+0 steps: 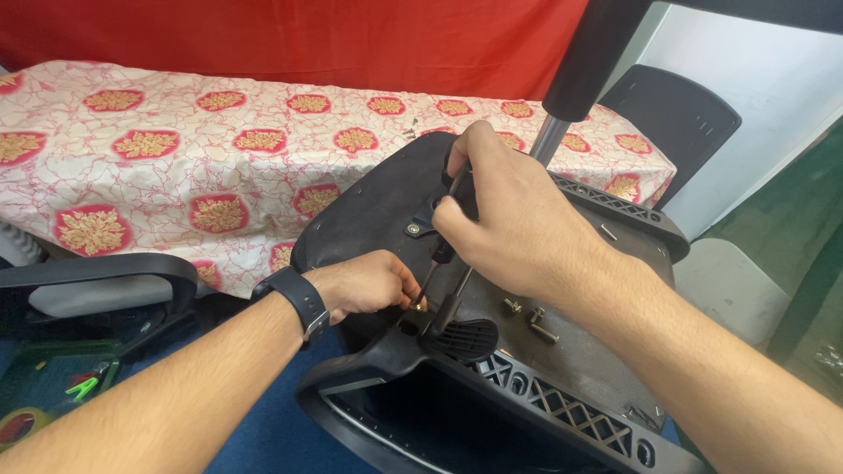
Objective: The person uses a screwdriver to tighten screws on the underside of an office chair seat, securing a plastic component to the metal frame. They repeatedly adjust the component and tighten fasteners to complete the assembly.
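gripping a screwdriver [450, 230] upright, the right hand [509, 219] is closed around its handle above an overturned black chair seat [580, 351], while the left hand [369, 285], wearing a black watch [299, 300], pinches a small screw [419, 306] at its tip; loose bolts [527, 318] lie nearby.

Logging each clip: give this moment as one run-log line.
right hand: grips screwdriver | left hand: steadies screw | chair seat: upturned | loose bolts on seat
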